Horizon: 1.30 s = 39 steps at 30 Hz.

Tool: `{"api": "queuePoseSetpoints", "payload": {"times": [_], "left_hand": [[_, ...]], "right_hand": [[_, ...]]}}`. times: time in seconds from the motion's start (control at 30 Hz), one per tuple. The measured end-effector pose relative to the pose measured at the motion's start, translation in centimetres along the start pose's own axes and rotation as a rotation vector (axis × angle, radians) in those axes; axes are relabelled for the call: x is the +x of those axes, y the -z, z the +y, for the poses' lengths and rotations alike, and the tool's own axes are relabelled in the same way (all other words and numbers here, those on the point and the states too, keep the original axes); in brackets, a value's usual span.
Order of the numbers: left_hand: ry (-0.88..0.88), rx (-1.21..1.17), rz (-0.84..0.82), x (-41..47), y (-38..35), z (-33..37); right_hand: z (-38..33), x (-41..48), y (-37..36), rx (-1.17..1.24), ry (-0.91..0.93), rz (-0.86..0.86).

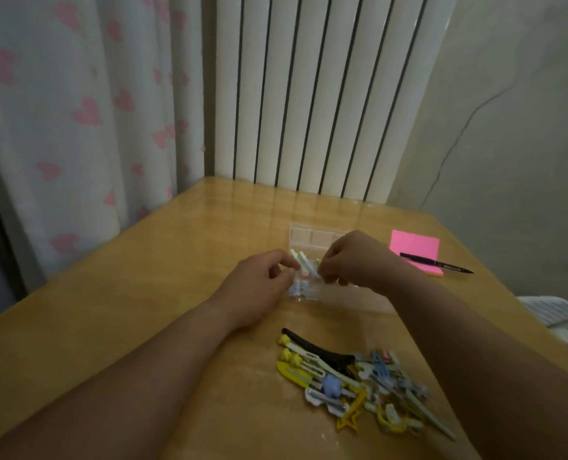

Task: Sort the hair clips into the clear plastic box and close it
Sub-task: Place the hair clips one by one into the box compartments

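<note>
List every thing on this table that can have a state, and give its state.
clear plastic box: open, blue clips in a near compartment.
left hand: pinching the pale green clips.
right hand: pinching the same clips.
pale green clips: held over the box.
pile of hair clips: loose on the table, unsorted.
pen: lying across the pink sticky notes.

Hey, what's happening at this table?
A person is sorting hair clips. The left hand and right hand pinch pale green clips over an open clear box, which holds a blue clip. A pile of clips waits on the table nearer the person. A pink notepad and a pen lie to the right.
</note>
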<state>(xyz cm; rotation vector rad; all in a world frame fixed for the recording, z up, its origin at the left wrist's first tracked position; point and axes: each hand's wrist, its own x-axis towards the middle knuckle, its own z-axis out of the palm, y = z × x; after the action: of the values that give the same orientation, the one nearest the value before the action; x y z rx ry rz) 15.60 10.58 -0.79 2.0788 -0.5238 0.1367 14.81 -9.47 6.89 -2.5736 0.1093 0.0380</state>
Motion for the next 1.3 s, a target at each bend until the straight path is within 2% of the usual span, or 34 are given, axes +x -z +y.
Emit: {"api": "queuePoseSetpoints", "payload": {"times": [0.17, 0.3, 0.5, 0.6, 0.67, 0.73, 0.83, 0.9, 1.03, 1.3], "left_hand": [[-0.004, -0.019, -0.02, 0.2, 0.1, 0.1], [-0.003, -0.012, -0.025, 0.2, 0.2, 0.0], [-0.025, 0.002, -0.037, -0.5, 0.2, 0.3], [-0.083, 0.07, -0.016, -0.8, 0.2, 0.4], [-0.128, 0.142, -0.007, -1.1, 0.0, 0.3], [-0.137, 0.19, -0.018, -1.2, -0.2, 0.3], [-0.111, 0.16, -0.034, -1.3, -0.3, 0.4], [-0.099, 0.142, -0.031, -1.1, -0.2, 0.4], [-0.082, 0.192, -0.084, -1.0, 0.3, 0.9], [-0.045, 0.237, -0.081, -3.2, 1.7, 1.2]], "right_hand": [[-0.7, 0.6, -1.8, -0.091, -0.032, 0.004], [0.2, -0.2, -1.9, -0.023, 0.003, 0.072], [3.5, -3.3, -0.4, 0.156, 0.233, 0.334], [5.5, -6.0, 0.7, 0.275, 0.308, 0.376], [6.7, -7.5, 1.5, 0.331, 0.322, 0.286], [7.5, -8.6, 2.4, 0.321, 0.294, 0.117], [8.1, -9.3, 3.4, 0.174, 0.22, -0.172], [8.4, -9.3, 3.6, 0.051, 0.18, -0.281], [8.5, -9.0, 3.3, -0.083, 0.14, -0.332], [7.6, -8.7, 2.1, -0.191, 0.235, -0.256]]}}
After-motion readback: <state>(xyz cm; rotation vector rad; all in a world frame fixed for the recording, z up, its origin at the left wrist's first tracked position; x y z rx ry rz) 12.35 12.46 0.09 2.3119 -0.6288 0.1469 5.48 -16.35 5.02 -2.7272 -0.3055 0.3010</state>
